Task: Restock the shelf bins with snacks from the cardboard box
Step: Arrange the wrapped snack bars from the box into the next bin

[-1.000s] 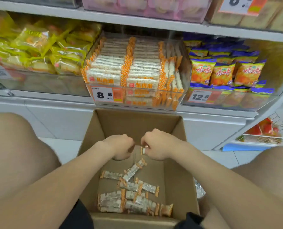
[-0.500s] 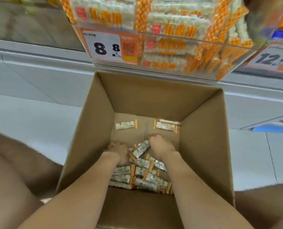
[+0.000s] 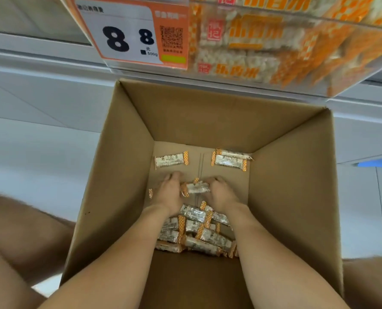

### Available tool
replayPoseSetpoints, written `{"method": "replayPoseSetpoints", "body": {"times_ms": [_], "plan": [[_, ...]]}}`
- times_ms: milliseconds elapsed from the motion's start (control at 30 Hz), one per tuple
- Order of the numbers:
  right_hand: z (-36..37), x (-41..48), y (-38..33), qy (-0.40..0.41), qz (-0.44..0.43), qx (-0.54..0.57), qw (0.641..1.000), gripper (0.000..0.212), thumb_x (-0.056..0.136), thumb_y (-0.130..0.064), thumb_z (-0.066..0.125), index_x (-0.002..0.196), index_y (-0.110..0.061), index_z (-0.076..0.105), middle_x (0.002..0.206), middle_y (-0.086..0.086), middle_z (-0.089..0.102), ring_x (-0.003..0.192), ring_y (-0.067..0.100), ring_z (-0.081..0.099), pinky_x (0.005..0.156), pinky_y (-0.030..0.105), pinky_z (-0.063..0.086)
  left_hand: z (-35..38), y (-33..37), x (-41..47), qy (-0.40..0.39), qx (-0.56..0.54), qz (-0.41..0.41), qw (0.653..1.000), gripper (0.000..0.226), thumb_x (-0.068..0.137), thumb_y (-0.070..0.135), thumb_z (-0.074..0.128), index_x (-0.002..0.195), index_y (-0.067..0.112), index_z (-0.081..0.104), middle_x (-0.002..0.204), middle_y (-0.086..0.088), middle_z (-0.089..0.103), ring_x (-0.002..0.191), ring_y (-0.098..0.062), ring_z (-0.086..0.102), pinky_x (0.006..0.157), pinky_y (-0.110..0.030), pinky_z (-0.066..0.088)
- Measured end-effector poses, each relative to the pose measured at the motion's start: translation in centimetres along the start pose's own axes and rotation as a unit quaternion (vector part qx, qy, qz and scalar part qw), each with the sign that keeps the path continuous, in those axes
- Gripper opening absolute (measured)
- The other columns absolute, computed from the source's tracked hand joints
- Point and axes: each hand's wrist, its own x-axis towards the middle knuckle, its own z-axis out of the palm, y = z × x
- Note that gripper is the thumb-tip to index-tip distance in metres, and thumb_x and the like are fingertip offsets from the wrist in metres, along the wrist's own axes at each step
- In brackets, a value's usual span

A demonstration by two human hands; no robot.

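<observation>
Brown cardboard box [image 3: 127, 175] holds, mid-floor, the left hand [image 3: 170, 194] and right hand [image 3: 220, 194], fingers curled round one silver-and-orange foil snack packet [image 3: 196, 188], whose slick wrapper may slip free when lifted.

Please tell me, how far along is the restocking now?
Done: the shelf bin above already looks well filled. In hand: the right hand grips one snack packet low in the cardboard box, and the left hand touches its other end. Left: a pile of packets nearer and a few loose packets at the back.
</observation>
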Motion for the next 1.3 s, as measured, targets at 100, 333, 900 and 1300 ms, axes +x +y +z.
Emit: {"method": "replayPoseSetpoints", "body": {"times_ms": [100,333,900,1300], "plan": [[-2.4,-0.9,-1.2,-0.094,0.035,0.242,0.965,0.03,0.103,-0.042,0.063,0.118,-0.016,0.066,0.1,0.003,0.069,0.093,0.022,0.063,0.077,0.03,0.047,-1.4,1.2,-0.1,0.02,-0.17,0.025,0.985,0.067,0.091,0.017,0.069,0.149,0.04,0.046,0.144,0.004,0.055,0.123,-0.018,0.062,0.098,-0.028,0.054],[-8.8,-5.7,-3.6,-0.264,0.051,0.423,0.866,0.029,0.106,-0.039,0.055,0.111,-0.011,0.062,0.083,0.005,0.065,0.058,0.013,0.053,0.044,0.02,0.042,-5.9,3.9,-2.2,0.004,-0.396,0.034,0.918,0.021,0.096,0.026,0.077,0.113,0.016,0.069,0.108,-0.003,0.079,0.11,-0.03,0.073,0.101,-0.052,0.055],[-26.3,-18.3,-8.3,-0.126,-0.093,0.191,0.969,0.03,0.082,-0.02,0.089,0.101,-0.008,0.07,0.093,0.02,0.076,0.076,0.025,0.067,0.073,0.037,0.053,-19.5,14.3,-14.2,-0.02,-0.175,0.199,0.964,0.018,0.104,0.008,0.058,0.119,0.012,0.067,0.107,-0.017,0.075,0.098,-0.029,0.077,0.084,-0.043,0.065],[-32.9,-27.7,-11.9,0.106,-0.172,0.125,0.971,0.057,0.074,-0.059,0.088,0.109,-0.023,0.061,0.099,-0.006,0.068,0.087,0.012,0.067,0.084,0.043,0.059,-24.3,20.7,-20.0,0.072,-0.219,0.369,0.9,0.036,0.097,0.024,0.076,0.131,0.022,0.067,0.128,0.005,0.071,0.103,-0.018,0.073,0.078,-0.029,0.061]]}}
